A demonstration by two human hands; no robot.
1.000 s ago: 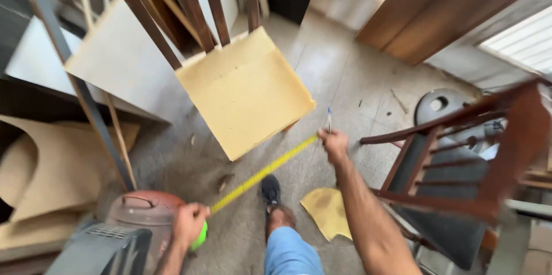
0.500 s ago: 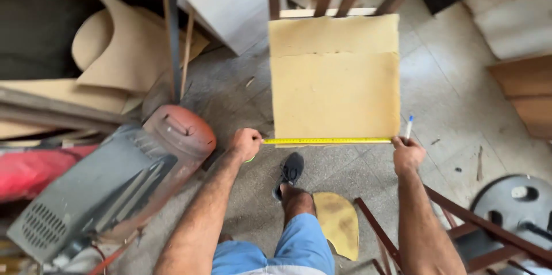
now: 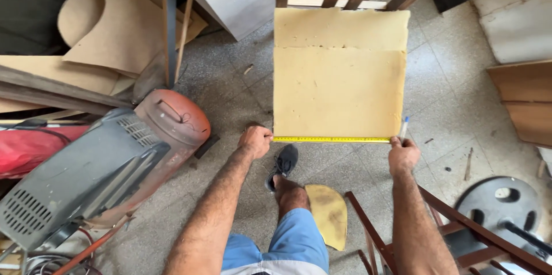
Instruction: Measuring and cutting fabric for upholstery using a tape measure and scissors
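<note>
A square slab of yellow foam [image 3: 339, 79] lies on the speckled floor in front of me. A yellow measuring tape [image 3: 330, 139] is stretched along its near edge. My left hand [image 3: 256, 140] grips the tape case at the slab's near left corner. My right hand [image 3: 402, 154] pins the tape's free end at the near right corner and also holds a pen [image 3: 403, 128] that points upward. My foot in a dark shoe [image 3: 282, 166] stands just below the tape.
A grey and red machine [image 3: 115, 160] lies at the left, with curved fibreboard pieces [image 3: 103, 33] behind it. A small yellow foam offcut [image 3: 328, 214] rests by my leg. A dark wooden chair frame [image 3: 460, 235] and a round metal base [image 3: 500, 206] sit at the lower right.
The view swung from a slanted look at the foam to straight above it. Both hands brought the tape from a diagonal onto the slab's near edge, where it now lies level.
</note>
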